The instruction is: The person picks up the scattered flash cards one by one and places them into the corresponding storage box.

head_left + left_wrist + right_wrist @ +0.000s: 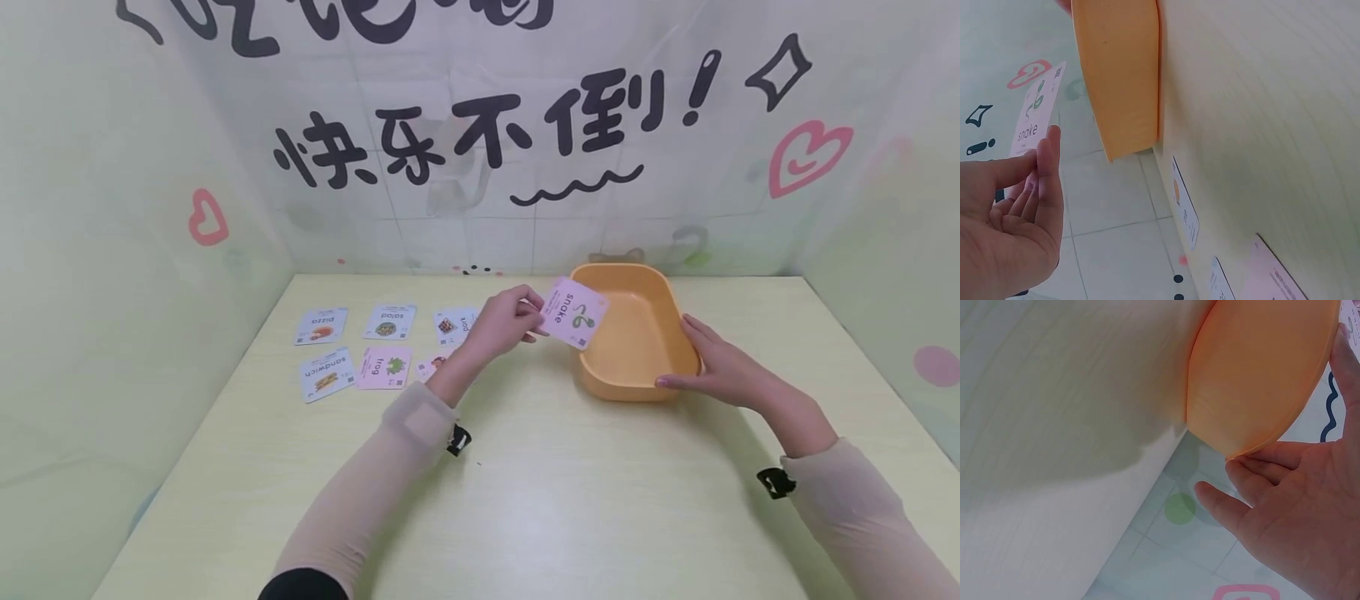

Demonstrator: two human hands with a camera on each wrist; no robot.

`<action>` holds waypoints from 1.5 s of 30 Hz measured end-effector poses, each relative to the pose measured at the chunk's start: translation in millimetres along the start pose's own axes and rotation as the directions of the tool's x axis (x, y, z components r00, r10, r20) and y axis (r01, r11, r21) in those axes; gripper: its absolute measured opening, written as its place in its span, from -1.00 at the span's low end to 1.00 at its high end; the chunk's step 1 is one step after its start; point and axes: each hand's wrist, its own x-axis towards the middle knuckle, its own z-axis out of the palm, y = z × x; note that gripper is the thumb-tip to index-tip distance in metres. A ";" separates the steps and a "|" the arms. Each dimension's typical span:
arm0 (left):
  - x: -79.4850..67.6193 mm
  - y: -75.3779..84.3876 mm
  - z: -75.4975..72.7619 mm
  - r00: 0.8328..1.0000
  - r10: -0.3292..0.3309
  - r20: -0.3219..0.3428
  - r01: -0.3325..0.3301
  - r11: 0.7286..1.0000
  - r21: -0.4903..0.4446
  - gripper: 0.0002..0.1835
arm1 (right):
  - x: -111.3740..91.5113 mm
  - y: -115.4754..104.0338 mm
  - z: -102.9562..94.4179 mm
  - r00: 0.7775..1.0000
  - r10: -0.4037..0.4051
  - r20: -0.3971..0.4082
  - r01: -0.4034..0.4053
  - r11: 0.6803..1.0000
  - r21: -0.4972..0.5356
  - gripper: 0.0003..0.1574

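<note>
My left hand (504,323) pinches a pink snake card (573,312) between thumb and fingers, holding it up over the left rim of an orange plastic box (633,333). In the left wrist view, the card's word and green snake drawing face the camera. On the box's right side, my right hand (723,367) holds the rim, thumb at the near corner and fingers along the side. The right wrist view shows some fingertips at the rim and one finger standing apart from it. Around my left forearm lie a frog card (384,367) and a partly covered pink card (432,365).
Blue-white cards lie on the left of the pale table: pizza (322,326), salad (390,322), sandwich (327,374) and another food card (453,325) partly behind my left hand. Behind the table hangs a white sheet (465,225) with dark lettering.
</note>
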 end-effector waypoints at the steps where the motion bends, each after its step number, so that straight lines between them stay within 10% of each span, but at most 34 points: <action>1: 1.0 1.2 2.8 1.000 0.004 0.002 -0.004 1.000 0.004 -0.83 | 0.0 0.0 0.2 1.000 0.001 0.000 -0.001 1.000 -0.001 0.50; 18: 21.0 27.5 46.2 0.996 0.029 0.083 -0.042 0.987 0.153 -0.78 | 0.6 -2.3 2.8 1.000 0.006 -0.006 -0.005 1.000 0.004 0.50; 30: 26.0 35.6 72.2 0.993 0.036 0.114 -0.081 0.904 0.419 -0.81 | -0.3 -1.2 3.3 1.000 0.019 -0.002 -0.019 1.000 -0.001 0.50; 45: 16.6 40.1 68.6 0.987 0.024 0.159 -0.108 0.831 0.545 -0.74 | 0.1 -1.4 5.2 1.000 0.019 -0.009 -0.019 1.000 -0.009 0.48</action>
